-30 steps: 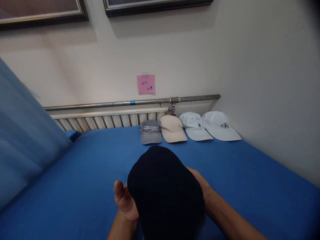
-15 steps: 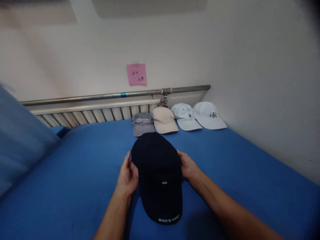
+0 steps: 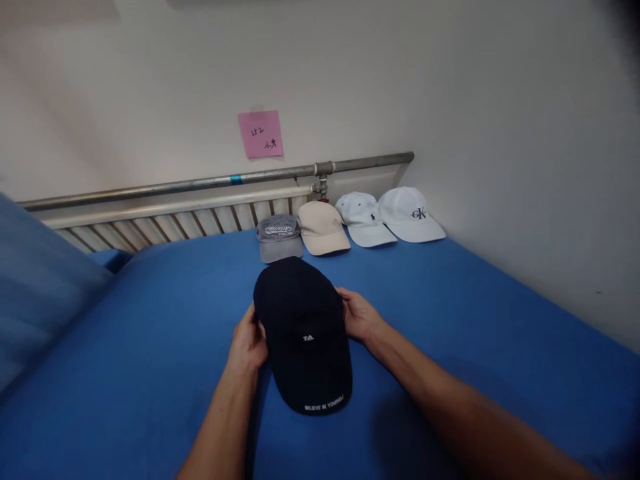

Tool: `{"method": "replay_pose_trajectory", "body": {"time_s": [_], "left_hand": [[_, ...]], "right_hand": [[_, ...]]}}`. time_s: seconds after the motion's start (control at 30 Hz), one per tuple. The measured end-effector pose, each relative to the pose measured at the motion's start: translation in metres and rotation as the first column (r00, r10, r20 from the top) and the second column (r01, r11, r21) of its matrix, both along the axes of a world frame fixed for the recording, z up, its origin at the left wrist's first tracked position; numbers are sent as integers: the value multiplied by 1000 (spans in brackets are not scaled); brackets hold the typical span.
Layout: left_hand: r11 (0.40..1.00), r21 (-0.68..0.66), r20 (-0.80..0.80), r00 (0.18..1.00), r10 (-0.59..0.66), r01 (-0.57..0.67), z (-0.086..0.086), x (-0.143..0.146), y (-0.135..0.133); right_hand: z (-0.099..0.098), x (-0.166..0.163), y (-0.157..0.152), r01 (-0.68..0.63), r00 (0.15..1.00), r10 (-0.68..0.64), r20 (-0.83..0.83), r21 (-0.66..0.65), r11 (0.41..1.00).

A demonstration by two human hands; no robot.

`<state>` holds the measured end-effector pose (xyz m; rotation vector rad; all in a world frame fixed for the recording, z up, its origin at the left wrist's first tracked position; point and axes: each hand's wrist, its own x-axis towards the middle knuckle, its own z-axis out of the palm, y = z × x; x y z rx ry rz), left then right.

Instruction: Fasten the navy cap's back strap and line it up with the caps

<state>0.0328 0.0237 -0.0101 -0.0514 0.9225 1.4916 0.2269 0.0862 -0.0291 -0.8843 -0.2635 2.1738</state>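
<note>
A black baseball cap [image 3: 305, 307] with small white lettering on its front and "BELIEVE IN YOURSELF" along the brim is held between both hands, brim toward me. My left hand [image 3: 249, 341] grips its left side, the fingertips partly hidden behind the cap. On the opposite side, my right hand [image 3: 357, 315] has its fingers closed on the edge. Behind it stands a row of caps: a grey cap [image 3: 279, 239], a beige cap [image 3: 323, 229], a white cap with a small dark emblem [image 3: 366, 220] and a white CK cap [image 3: 410, 215].
The caps rest on a blue-covered surface [image 3: 150, 347] against the wall. A radiator [image 3: 190, 222] and a metal pipe [image 3: 180, 185] run along the back. A pink note [image 3: 261, 135] is stuck above them. Blue curtain fabric [image 3: 40, 287] hangs at left.
The black cap and both hands have shifted slightly away from me and left in view, the cap nearing the grey cap. The camera view has also tilted down a little.
</note>
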Motion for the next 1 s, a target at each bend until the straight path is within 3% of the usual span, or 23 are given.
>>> {"method": "replay_pose_trajectory", "body": {"time_s": [0.13, 0.27, 0.37, 0.6, 0.8, 1.0], "left_hand": [[990, 134, 68, 997, -40, 30, 9, 2, -7], [942, 256, 123, 959, -255, 218, 13, 3, -17], [917, 287, 167, 928, -333, 277, 8, 3, -18], [908, 323, 201, 918, -342, 267, -12, -9, -9], [897, 342, 164, 923, -349, 279, -20, -18, -9], [925, 263, 151, 935, -320, 274, -13, -9, -12]], "right_hand": [[-7, -2, 5, 15, 1000, -15, 16, -22, 1000], [-13, -4, 6, 35, 999, -34, 17, -22, 999], [-16, -6, 7, 65, 998, -65, 16, -25, 998], [-5, -5, 4, 126, 990, -125, -60, 10, 992], [15, -3, -20, -11, 961, 68, -268, 207, 978], [24, -4, -32, -126, 926, 200, -321, 235, 964]]}}
